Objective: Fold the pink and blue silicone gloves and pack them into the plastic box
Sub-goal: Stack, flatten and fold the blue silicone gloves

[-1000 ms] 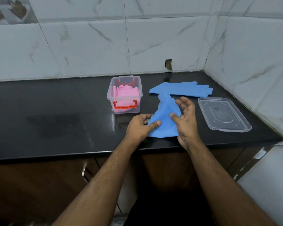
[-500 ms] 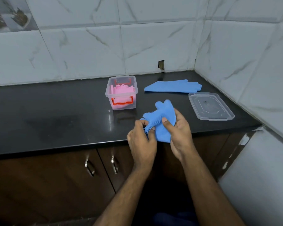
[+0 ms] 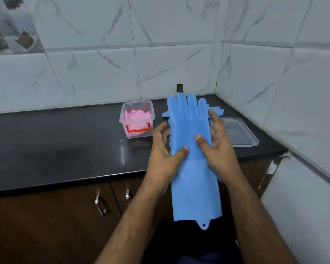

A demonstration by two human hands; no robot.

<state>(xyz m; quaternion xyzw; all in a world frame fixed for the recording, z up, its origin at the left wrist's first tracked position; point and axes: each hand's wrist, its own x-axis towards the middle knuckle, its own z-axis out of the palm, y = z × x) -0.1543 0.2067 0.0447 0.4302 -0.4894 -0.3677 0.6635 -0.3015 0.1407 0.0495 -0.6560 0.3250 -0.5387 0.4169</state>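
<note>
A blue silicone glove hangs unfolded at full length in front of the counter edge, fingers up and cuff down. My left hand grips its left side with the thumb on the palm. My right hand grips its right side in the same way. A second blue glove lies flat on the counter behind, mostly hidden by the held one. The clear plastic box with a red handle stands on the counter, with folded pink gloves inside.
The box's clear lid lies on the black counter at the right, near the tiled corner wall. Brown cabinet doors with metal handles are below the counter edge.
The blue glove was bunched and folded between my hands on the counter edge; now it is opened out full length and held upright, off the counter. The camera has moved closer.
</note>
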